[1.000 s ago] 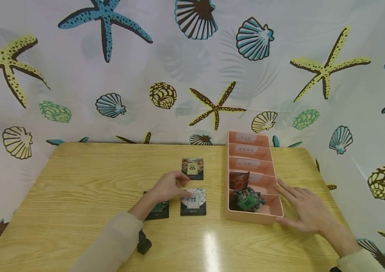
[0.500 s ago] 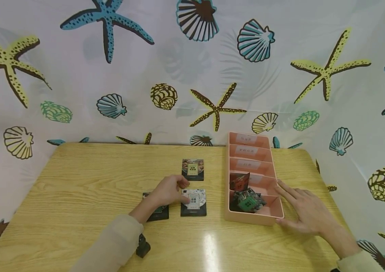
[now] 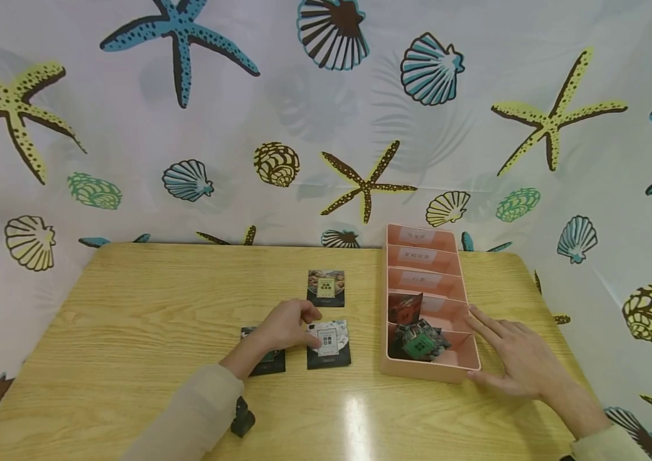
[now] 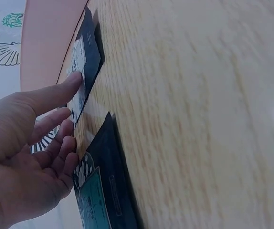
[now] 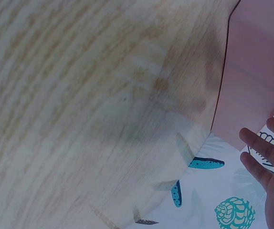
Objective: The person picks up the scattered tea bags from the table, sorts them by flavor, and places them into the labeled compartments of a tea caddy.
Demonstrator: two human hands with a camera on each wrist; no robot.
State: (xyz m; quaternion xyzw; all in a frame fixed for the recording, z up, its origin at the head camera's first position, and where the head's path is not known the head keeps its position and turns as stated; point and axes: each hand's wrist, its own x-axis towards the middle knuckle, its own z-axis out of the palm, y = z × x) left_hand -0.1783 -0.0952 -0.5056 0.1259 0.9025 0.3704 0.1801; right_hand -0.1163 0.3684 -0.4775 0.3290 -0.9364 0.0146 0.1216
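Observation:
My left hand is over a flat black-and-white sachet, its thumb touching the printed face. In the left wrist view the other fingers bend loosely beside this sachet. A dark green-labelled sachet lies partly hidden under my left wrist. Farther back is a third sachet with a yellow-green label. My right hand, fingers spread, touches the right side of a pink divided box. Several green-labelled sachets fill its nearest compartment; a red sachet leans in the one behind.
White paper labels mark the box's compartments. A patterned cloth hangs behind the wooden table. A small black device sits at my left wrist.
My left thumb has come down onto the black-and-white sachet, which has turned and shifted very slightly to the right. My right hand stays at the box.

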